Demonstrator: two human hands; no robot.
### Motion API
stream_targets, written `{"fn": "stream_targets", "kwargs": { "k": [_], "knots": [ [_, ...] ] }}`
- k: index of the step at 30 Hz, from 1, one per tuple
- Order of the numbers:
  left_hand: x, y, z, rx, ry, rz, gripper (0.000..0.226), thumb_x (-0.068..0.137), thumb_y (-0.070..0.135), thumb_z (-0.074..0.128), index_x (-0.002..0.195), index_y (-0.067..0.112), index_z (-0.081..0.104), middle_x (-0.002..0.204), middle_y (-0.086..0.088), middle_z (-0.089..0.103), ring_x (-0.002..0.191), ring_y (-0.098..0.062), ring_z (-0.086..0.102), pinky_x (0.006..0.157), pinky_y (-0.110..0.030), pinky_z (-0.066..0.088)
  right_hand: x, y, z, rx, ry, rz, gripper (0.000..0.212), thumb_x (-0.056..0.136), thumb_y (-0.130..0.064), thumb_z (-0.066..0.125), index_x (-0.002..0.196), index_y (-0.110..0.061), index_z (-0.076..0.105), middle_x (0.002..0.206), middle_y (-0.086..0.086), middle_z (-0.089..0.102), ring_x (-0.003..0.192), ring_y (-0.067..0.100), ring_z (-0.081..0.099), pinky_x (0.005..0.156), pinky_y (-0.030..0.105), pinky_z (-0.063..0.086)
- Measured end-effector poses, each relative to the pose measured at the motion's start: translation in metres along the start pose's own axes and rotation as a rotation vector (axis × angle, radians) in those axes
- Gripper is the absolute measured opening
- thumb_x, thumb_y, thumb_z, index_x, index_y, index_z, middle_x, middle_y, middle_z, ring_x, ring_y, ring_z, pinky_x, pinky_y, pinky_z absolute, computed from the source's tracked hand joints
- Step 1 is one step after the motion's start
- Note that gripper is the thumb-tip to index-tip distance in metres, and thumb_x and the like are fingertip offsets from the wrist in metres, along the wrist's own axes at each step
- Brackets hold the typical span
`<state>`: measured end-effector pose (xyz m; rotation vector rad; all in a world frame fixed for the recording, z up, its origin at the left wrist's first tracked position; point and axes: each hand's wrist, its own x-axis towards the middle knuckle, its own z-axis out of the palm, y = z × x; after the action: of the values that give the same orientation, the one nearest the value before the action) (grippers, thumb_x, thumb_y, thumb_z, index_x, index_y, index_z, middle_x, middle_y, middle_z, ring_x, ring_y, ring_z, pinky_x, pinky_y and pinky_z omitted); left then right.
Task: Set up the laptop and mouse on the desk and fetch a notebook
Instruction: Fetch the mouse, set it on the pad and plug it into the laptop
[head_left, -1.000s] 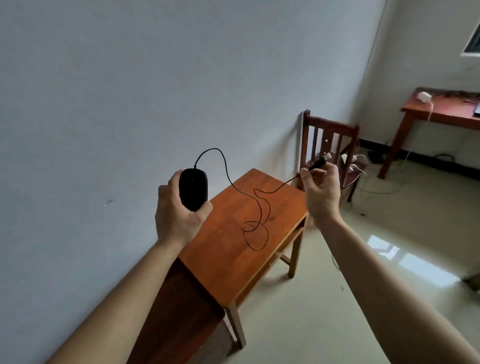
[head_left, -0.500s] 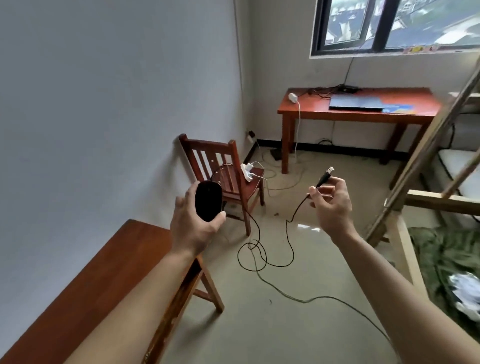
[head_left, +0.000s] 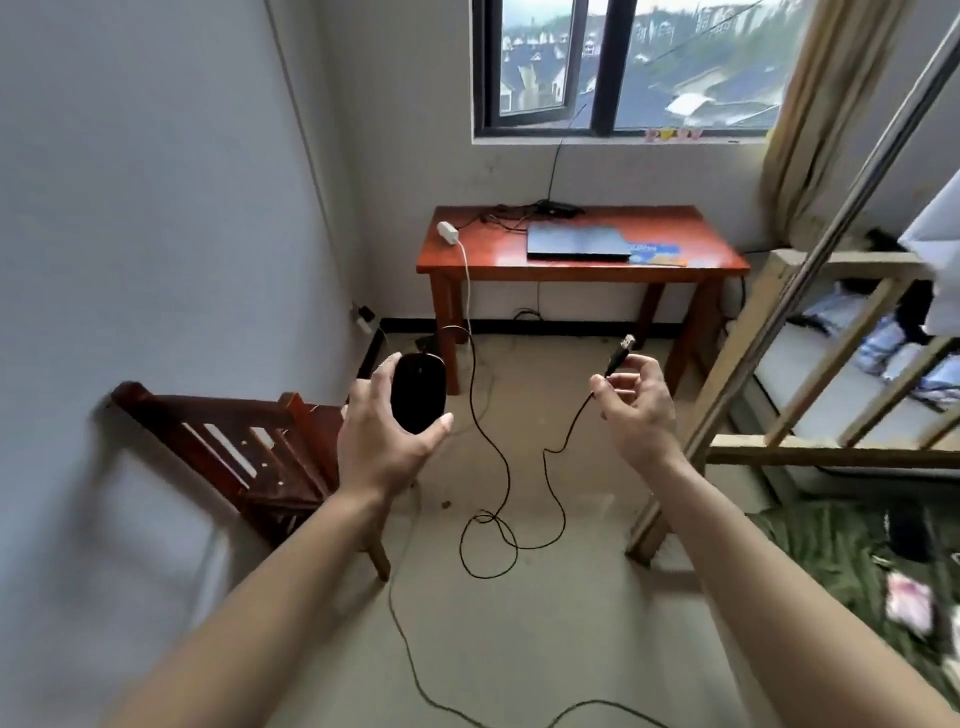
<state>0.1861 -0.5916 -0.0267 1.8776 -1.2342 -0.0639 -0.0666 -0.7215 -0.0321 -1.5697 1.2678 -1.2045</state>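
Observation:
My left hand (head_left: 382, 441) grips a black wired mouse (head_left: 418, 392) at chest height. Its thin black cable (head_left: 498, 467) hangs down in loops between my arms. The fingers of my right hand (head_left: 641, 410) pinch the cable just below its USB plug (head_left: 622, 351), which points up. Ahead, under the window, stands a red-brown wooden desk (head_left: 467, 260). A shut dark laptop (head_left: 576, 241) lies on it, with a blue and yellow flat item (head_left: 657, 253) beside its right edge.
A wooden chair (head_left: 249, 441) stands against the left wall, close to my left arm. A white charger (head_left: 448, 231) with a cord lies on the desk's left end. A wooden bunk bed frame (head_left: 769, 364) and metal pole fill the right. Cables trail on the floor.
My view has swung right from the small table to the window desk, which is now straight ahead and nearer. Both hands still hold the mouse and its plug.

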Motion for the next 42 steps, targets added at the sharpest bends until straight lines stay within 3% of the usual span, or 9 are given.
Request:
{"fn": "stream_targets", "kwargs": {
  "k": [6,12,16,18,23,27,31,35,42],
  "knots": [
    [0.157,0.047,0.094,-0.095,-0.062,0.088,0.09,0.071,0.049,0.082,0.145,0.029,0.036,0.127,-0.005,0.048,0.109,-0.014,0.049,0.085,-0.032,0.047,0.153,-0.002,-0.011,-0.051,0.149,-0.054,0.027,0.093,-0.028,0.072,0.112,-0.023,0.053,0.087,-0.008,0.064,0.077,0.014,0.064,0.071,0.036,0.055],
    [0.263,0.066,0.224,-0.135,-0.109,0.071,0.088,0.071,0.049,0.082,0.144,0.031,0.038,0.124,-0.002,0.05,0.106,-0.015,0.052,0.083,-0.03,0.045,0.293,0.064,-0.027,-0.04,0.229,-0.002,0.022,0.091,-0.029,0.072,0.107,-0.024,0.058,0.085,-0.005,0.069,0.08,0.022,0.073,0.078,0.047,0.06],
    [0.342,0.093,0.31,-0.111,-0.134,0.089,0.089,0.069,0.052,0.082,0.144,0.032,0.039,0.122,-0.001,0.052,0.107,-0.019,0.057,0.086,-0.029,0.047,0.415,0.097,-0.036,0.054,0.259,0.04,0.02,0.081,-0.044,0.071,0.095,-0.045,0.056,0.081,-0.006,0.071,0.075,0.02,0.075,0.077,0.056,0.06],
    [0.384,0.109,0.338,-0.113,-0.149,0.098,0.087,0.069,0.051,0.083,0.142,0.034,0.04,0.119,0.002,0.051,0.108,-0.018,0.057,0.086,-0.026,0.044,0.472,0.101,-0.04,0.087,0.262,0.035,0.019,0.084,-0.038,0.071,0.092,-0.049,0.057,0.078,-0.011,0.072,0.073,0.018,0.075,0.079,0.055,0.06],
    [0.491,0.147,0.395,-0.113,-0.107,0.138,0.087,0.07,0.049,0.084,0.144,0.031,0.041,0.124,-0.003,0.053,0.11,-0.019,0.055,0.084,-0.026,0.044,0.596,0.085,-0.048,0.129,0.306,-0.011,0.019,0.096,-0.017,0.066,0.109,-0.024,0.054,0.091,-0.005,0.067,0.066,0.004,0.069,0.068,0.039,0.059],
    [0.56,0.155,0.448,-0.134,-0.102,0.143,0.088,0.07,0.048,0.085,0.144,0.028,0.042,0.124,-0.005,0.054,0.112,-0.021,0.055,0.09,-0.03,0.046,0.675,0.095,-0.045,0.065,0.362,-0.028,0.02,0.094,-0.024,0.068,0.107,-0.031,0.054,0.091,-0.007,0.066,0.085,0.021,0.071,0.082,0.05,0.059],
    [0.646,0.153,0.522,-0.164,-0.13,0.15,0.087,0.069,0.048,0.084,0.143,0.029,0.041,0.122,-0.005,0.055,0.11,-0.023,0.056,0.089,-0.032,0.047,0.77,0.114,-0.038,0.044,0.417,-0.068,0.017,0.094,-0.023,0.066,0.106,-0.027,0.054,0.087,-0.007,0.065,0.081,0.019,0.07,0.08,0.051,0.06],
    [0.736,0.16,0.588,-0.21,-0.213,0.172,0.088,0.07,0.047,0.084,0.144,0.028,0.04,0.124,-0.005,0.054,0.107,-0.022,0.057,0.082,-0.026,0.041,0.864,0.125,-0.032,0.013,0.491,-0.07,0.017,0.09,-0.032,0.064,0.097,-0.041,0.051,0.088,-0.002,0.067,0.084,0.027,0.072,0.08,0.056,0.058],
    [0.863,0.195,0.667,-0.257,-0.256,0.219,0.088,0.068,0.048,0.084,0.143,0.028,0.042,0.121,-0.003,0.055,0.108,-0.021,0.057,0.088,-0.029,0.044,0.987,0.13,-0.044,0.018,0.624,-0.117,0.016,0.093,-0.025,0.064,0.106,-0.024,0.055,0.087,-0.008,0.066,0.071,0.008,0.071,0.076,0.045,0.058]
  ]
}}
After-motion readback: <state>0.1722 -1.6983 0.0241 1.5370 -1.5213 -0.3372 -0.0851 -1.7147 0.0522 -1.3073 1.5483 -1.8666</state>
